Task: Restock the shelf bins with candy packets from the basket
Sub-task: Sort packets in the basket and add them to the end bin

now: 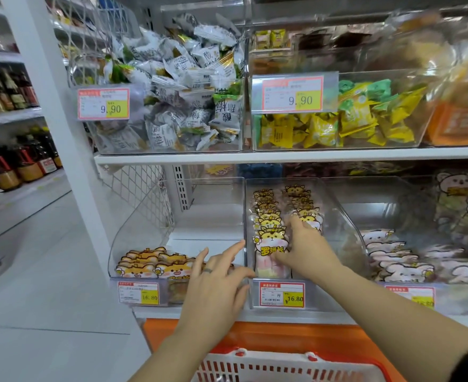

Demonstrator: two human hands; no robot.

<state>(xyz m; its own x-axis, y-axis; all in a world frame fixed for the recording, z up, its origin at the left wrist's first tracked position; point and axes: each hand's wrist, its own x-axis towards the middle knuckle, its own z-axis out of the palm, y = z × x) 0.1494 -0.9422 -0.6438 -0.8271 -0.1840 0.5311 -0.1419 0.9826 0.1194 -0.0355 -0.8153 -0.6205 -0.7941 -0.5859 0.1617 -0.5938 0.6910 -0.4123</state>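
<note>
On the lower shelf stand clear bins. The middle bin (337, 216) holds two rows of upright cartoon candy packets (268, 230). My right hand (307, 249) reaches into it, fingers spread against the front packets of both rows. The left bin (133, 232) has a few orange cartoon packets (155, 264) at its front. My left hand (216, 282) hovers at the front wall between the two bins, fingers extended, holding nothing. The red-and-white basket (282, 365) shows at the bottom edge; its contents are hidden.
The upper shelf carries bins of white-grey packets (188, 86) and yellow-green packets (351, 119) with 9.90 price tags. A bin of bear-print packets (409, 260) sits to the right. Bottles (15, 158) line shelves at far left, beyond a white post (62, 133).
</note>
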